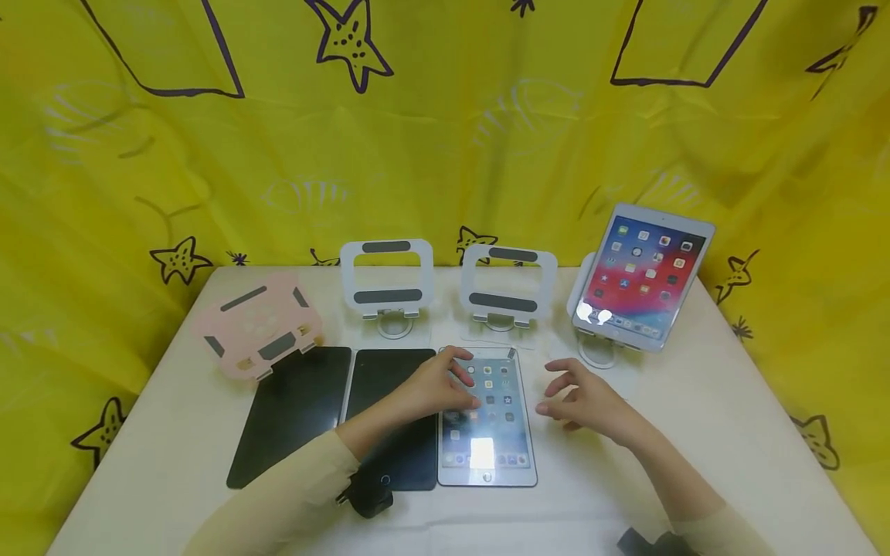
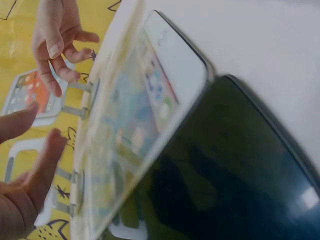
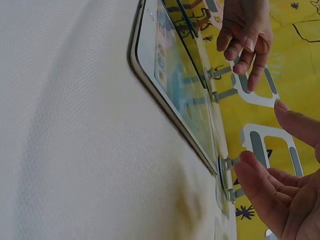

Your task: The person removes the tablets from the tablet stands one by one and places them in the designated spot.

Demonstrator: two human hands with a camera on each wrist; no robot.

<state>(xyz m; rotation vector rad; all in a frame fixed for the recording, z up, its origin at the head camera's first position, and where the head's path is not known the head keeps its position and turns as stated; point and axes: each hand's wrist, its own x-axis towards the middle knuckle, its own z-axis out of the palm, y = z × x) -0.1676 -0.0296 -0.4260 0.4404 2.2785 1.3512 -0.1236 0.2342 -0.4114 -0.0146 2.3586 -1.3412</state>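
A white-framed tablet (image 1: 511, 452) lies face up on the table, its screen lit with app icons. My left hand (image 1: 438, 386) hovers over its left part, fingers loosely bent, with nothing in the grasp. To the tablet's right, my right hand (image 1: 587, 398) is held above the table, thumb and fingers apart and holding nothing. In the right wrist view, a gap shows between the right hand (image 3: 285, 200) and the tablet's edge. A black-screened tablet (image 1: 389, 378) lies directly left of the lit one, and another dark tablet (image 1: 292, 417) lies beyond it.
Two white stands (image 1: 387, 296) (image 1: 513, 301) stand behind the flat tablets. At the back right, a lit tablet (image 1: 643, 278) leans on a third stand. A pink stand (image 1: 264, 324) is at the left, overlapping the dark tablet's upper corner. A yellow patterned curtain (image 1: 431, 170) hangs behind the table.
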